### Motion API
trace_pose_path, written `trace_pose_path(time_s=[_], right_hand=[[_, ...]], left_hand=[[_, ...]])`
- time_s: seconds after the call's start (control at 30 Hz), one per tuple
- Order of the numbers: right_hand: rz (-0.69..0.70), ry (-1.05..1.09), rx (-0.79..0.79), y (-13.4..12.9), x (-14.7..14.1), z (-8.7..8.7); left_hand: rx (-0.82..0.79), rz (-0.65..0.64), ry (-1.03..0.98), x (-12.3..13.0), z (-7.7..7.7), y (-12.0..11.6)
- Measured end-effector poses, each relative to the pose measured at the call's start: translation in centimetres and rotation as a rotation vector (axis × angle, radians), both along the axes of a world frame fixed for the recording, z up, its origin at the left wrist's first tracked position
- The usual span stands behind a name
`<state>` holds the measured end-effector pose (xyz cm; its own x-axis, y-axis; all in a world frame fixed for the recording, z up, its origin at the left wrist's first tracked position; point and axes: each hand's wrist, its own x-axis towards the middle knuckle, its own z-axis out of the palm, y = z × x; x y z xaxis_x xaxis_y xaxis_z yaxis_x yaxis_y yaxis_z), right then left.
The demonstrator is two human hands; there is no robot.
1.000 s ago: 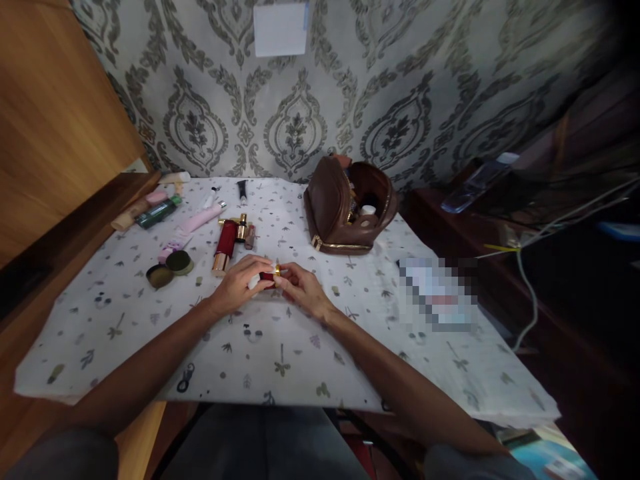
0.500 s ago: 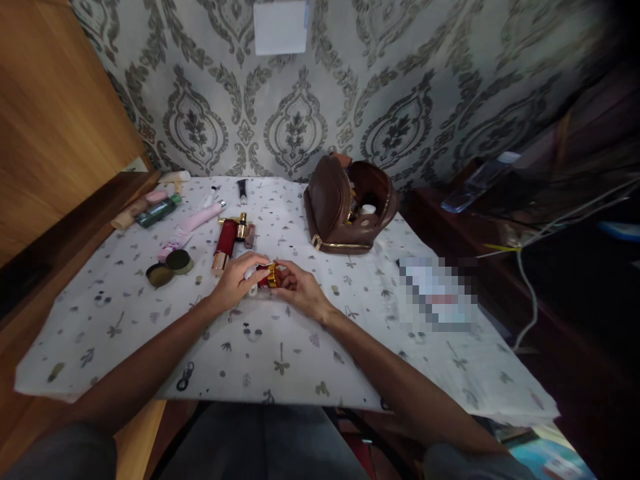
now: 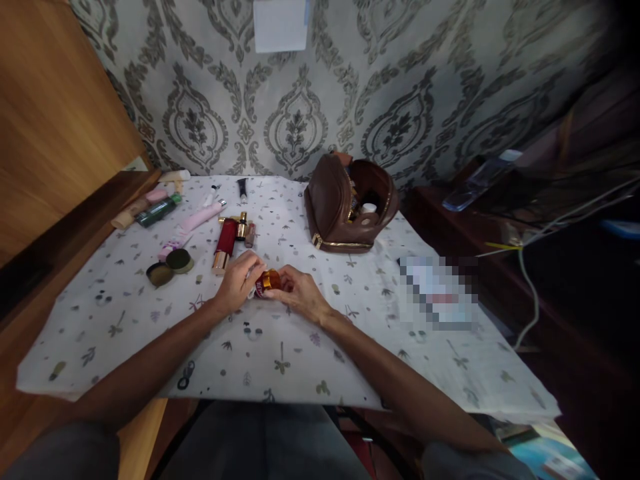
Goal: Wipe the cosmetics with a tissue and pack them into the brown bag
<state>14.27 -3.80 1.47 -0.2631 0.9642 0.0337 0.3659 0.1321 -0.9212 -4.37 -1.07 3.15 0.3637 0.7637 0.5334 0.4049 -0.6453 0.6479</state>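
Observation:
My right hand [image 3: 300,292] is closed around a small bottle [image 3: 271,280], red with light lettering at one end and amber-gold at the other. It lies on its side between my hands, just above the table. My left hand [image 3: 240,283] is closed at the bottle's red end, with a white tissue [image 3: 251,291] mostly hidden under the fingers. Beyond my left hand lie a dark red bottle [image 3: 227,238] with a rose-gold cap, a small black-and-gold bottle [image 3: 242,227] and a little pinkish tube [image 3: 250,235].
An unzipped brown bag [image 3: 333,207] with items inside stands at the back. At left lie an open round compact [image 3: 179,261], a pink tube [image 3: 193,223], a green bottle [image 3: 157,210] and a small black tube [image 3: 243,189]. A blurred-out flat item [image 3: 440,293] lies at right.
The bottle has turned between my hands, so its lettering and more of its amber-gold end show. Less of the white tissue is visible.

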Motion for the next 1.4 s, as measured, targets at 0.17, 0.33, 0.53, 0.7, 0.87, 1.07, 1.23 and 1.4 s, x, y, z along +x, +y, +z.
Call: trace_pose_path(time_s=[0.17, 0.33, 0.53, 0.7, 0.87, 1.07, 1.23, 1.4], right_hand=[[0.062, 0.08, 0.023, 0.0, 0.1, -0.4], [0.146, 0.088, 0.062, 0.0, 0.3, -0.8], [0.231, 0.117, 0.163, -0.1, 0.2, -0.7], [0.222, 0.137, 0.156, -0.3, -0.1, -0.9], [0.19, 0.199, 0.082, -0.4, -0.5, -1.0], [0.153, 0.346, -0.085, -0.5, -0.8, -0.7], [0.125, 0.399, -0.16, -0.3, -0.8, -0.1], [0.123, 0.42, -0.209, -0.2, -0.9, 0.3]], left_hand=[[-0.017, 0.038, -0.039, 0.1, 0.3, 0.1], [-0.078, 0.073, -0.069, 0.3, 0.4, -0.1], [-0.145, 0.09, -0.112, 0.5, 0.4, -0.2], [-0.14, 0.181, -0.186, 0.4, 0.4, 0.0], [-0.148, 0.132, -0.173, 0.9, 0.1, -0.3], [-0.148, -0.036, -0.046, 0.6, 0.3, -1.0], [-0.415, -0.351, 0.171, -1.9, 2.0, -0.2], [-0.504, -0.457, 0.142, -3.4, 2.2, 1.3]])
